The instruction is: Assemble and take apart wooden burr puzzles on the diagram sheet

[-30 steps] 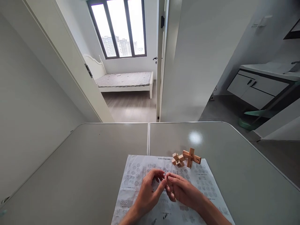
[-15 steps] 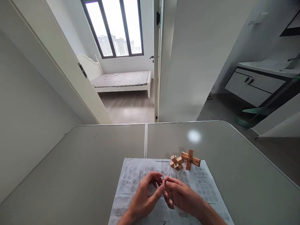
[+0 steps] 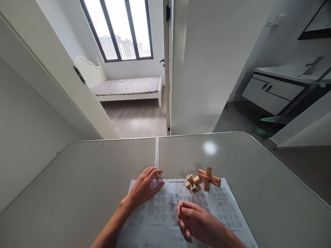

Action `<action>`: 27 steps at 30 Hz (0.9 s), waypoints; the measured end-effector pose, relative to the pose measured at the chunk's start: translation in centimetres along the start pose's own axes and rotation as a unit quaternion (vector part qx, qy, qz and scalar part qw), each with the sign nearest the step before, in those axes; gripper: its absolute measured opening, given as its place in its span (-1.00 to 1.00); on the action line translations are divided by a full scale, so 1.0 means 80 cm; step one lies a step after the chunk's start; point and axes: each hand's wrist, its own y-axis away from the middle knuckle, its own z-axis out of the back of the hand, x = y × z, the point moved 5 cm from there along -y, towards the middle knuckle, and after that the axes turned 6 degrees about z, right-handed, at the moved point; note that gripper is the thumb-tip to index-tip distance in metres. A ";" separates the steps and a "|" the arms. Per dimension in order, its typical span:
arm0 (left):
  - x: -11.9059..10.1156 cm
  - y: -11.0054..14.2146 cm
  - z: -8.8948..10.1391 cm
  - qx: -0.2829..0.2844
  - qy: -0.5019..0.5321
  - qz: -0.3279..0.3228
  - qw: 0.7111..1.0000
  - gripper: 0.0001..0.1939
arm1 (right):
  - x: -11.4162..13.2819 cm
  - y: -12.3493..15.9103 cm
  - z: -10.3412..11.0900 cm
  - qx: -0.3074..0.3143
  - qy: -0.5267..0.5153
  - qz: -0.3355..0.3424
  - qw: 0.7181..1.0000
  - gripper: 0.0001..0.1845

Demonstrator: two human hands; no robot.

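Note:
My left hand (image 3: 146,186) hovers near the far left edge of a printed paper sheet (image 3: 160,220), its thumb and fingers apart and nothing between them. Lower down, over the middle of the sheet, my right hand (image 3: 198,222) is curled, thumb against the index finger; whatever may be inside is hidden. Beyond it stands a small light wooden interlocking puzzle (image 3: 193,183) of short crossed pieces. Just right of that, partly touching or overlapping it, is a reddish-brown wooden cross puzzle (image 3: 209,179) with dark marks on its arms. Neither hand touches the puzzles.
The grey table (image 3: 103,186) has a pale rim and a seam (image 3: 157,155) down its middle. Past it, a doorway shows a bed (image 3: 129,86) under a window. At right are a sink cabinet (image 3: 274,89) and a green-footed stand.
My hands were together over the sheet and have come apart. The left has moved up and left and opened; the right stays low and curled. The view has shifted slightly; the puzzles stay put.

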 end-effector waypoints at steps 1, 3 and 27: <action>0.002 0.000 -0.001 -0.004 -0.013 -0.013 1.000 -0.75 | -0.001 -0.001 0.001 0.000 -0.001 -0.002 1.000 -0.66; 0.005 0.001 -0.004 -0.010 -0.033 -0.031 0.999 -0.75 | -0.002 -0.002 0.001 -0.001 -0.006 -0.007 1.000 -0.65; 0.009 0.005 -0.024 0.065 -0.146 -0.082 0.984 -0.30 | -0.009 -0.004 0.009 -0.044 -0.054 -0.022 0.997 -0.63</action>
